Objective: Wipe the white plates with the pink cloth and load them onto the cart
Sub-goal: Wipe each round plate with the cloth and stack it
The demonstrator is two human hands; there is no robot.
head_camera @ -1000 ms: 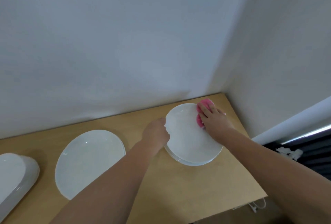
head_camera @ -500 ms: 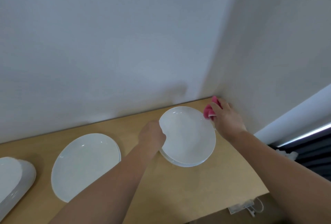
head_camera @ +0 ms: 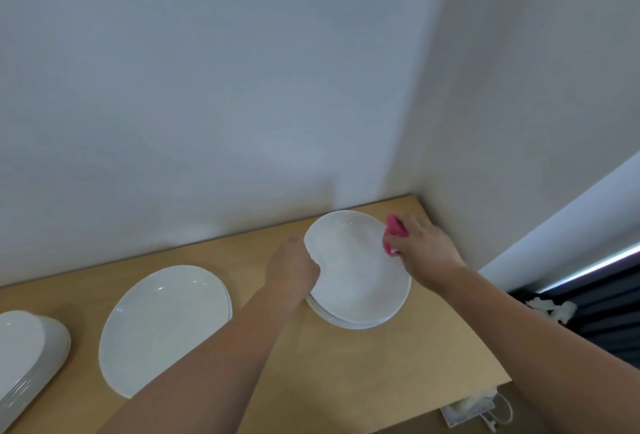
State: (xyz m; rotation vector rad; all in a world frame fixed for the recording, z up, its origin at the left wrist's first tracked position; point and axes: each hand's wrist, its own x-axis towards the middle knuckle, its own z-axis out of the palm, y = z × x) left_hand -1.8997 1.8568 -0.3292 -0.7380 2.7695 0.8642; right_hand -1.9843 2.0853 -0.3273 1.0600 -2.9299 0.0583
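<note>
A short stack of white plates [head_camera: 356,281] sits near the far right corner of the wooden table [head_camera: 398,364]. My left hand [head_camera: 292,269] grips the top plate's left rim and tilts it up a little. My right hand [head_camera: 424,248] holds the pink cloth [head_camera: 394,231] and presses it against the plate's far right edge. The cart is not in view.
A second white plate stack [head_camera: 162,326] lies left of the centre, and a taller one [head_camera: 26,357] is cut off by the left edge. Walls close in behind and to the right. A white power strip [head_camera: 476,411] lies on the floor past the table's right end.
My right hand swept the pink cloth from the plate's far rim out towards the corner, then back onto its right edge. My left hand kept its hold on the rim.
</note>
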